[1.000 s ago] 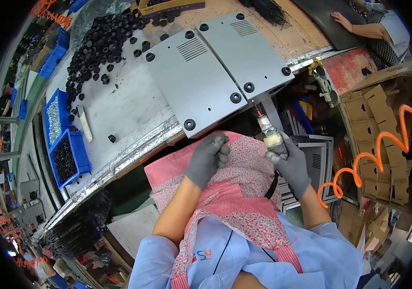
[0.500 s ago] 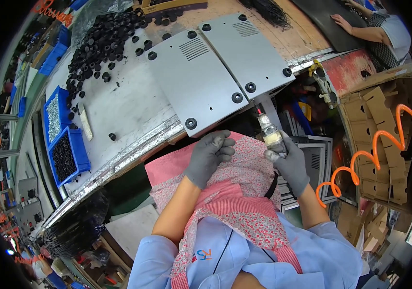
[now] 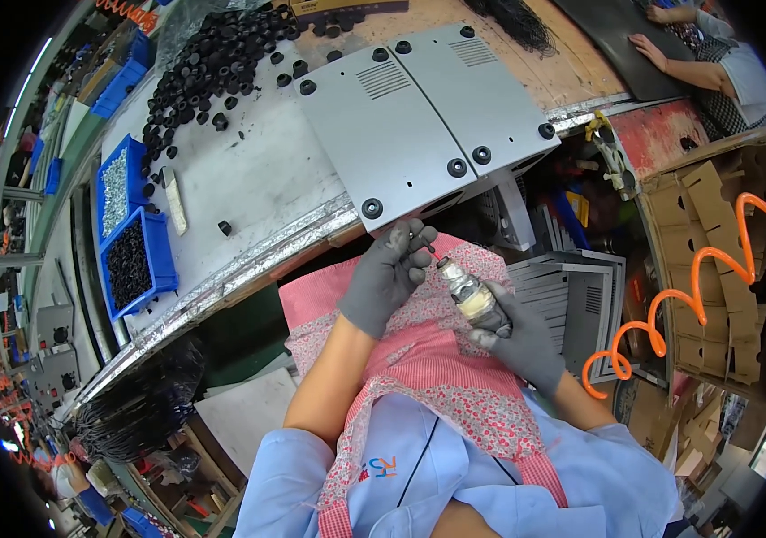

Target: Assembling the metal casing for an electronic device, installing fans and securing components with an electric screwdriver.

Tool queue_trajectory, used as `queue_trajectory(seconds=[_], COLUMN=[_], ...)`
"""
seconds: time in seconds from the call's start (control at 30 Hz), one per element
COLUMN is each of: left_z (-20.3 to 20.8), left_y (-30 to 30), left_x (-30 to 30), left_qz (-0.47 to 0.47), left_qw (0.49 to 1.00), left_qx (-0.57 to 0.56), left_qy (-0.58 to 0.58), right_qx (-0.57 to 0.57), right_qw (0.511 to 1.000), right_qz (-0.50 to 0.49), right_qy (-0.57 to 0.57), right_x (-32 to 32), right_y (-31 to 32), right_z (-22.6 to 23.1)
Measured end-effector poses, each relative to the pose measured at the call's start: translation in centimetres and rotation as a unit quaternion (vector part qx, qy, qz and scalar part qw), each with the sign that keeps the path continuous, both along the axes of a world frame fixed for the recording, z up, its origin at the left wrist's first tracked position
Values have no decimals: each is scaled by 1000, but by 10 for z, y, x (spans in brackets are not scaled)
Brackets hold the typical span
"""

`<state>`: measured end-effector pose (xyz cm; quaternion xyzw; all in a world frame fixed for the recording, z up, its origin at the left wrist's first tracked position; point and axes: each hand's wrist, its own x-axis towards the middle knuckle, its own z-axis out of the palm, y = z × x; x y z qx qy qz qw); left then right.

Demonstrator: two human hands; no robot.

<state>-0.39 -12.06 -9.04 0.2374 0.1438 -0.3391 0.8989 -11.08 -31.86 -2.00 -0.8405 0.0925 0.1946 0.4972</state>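
Note:
My right hand (image 3: 523, 338), in a grey glove, grips a pneumatic screwdriver (image 3: 471, 300) with a silver nose and a cream-coloured wrap. Its red-tipped bit points up and left at the fingers of my left hand (image 3: 385, 280). That hand, gloved too, has its fingers curled together near the bit; what they hold is too small to make out. Just beyond, two grey metal cases (image 3: 390, 134) lie side by side on the bench, reaching its front edge. Black round feet (image 3: 457, 168) stand at their corners, and vent slots show near the far ends.
Loose black feet (image 3: 194, 72) are heaped at the far left. Blue bins hold silver screws (image 3: 115, 193) and black screws (image 3: 129, 272). An orange coiled hose (image 3: 661, 330) hangs at right, before a box of cardboard (image 3: 705, 260). Another person's hand (image 3: 649, 52) rests on a dark sheet.
My right hand has drawn the screwdriver from the cases' near edge down and left. Its bit now meets my left fingers, which have closed more tightly.

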Motion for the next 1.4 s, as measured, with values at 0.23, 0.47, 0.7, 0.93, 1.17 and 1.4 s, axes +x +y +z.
queue_trajectory(seconds=[0.23, 0.47, 0.7, 0.93, 1.17, 1.4], left_z=[1, -9, -7, -21, -21, -21], left_y=[1, 8, 15, 10, -10, -11], left_x=[-5, -8, -12, -4, 6, 14], left_qz=[3, 15, 59, 48, 19, -23], left_qw=[999, 998, 996, 998, 999, 998], left_qx=[33, 23, 62, 37, -5, 16], left_qy=[29, -51, -29, -35, -47, -65], right_qx=[21, 156, 174, 177, 200, 113], right_qw=[1000, 978, 964, 969, 954, 983], right_qz=[5, -50, -84, -91, -157, -130], right_qy=[8, 132, 183, 146, 157, 66], right_x=[-2, 5, 16, 19, 13, 16], right_y=[8, 19, 39, 44, 40, 42], right_z=[-3, 8, 8, 1, -4, -9])
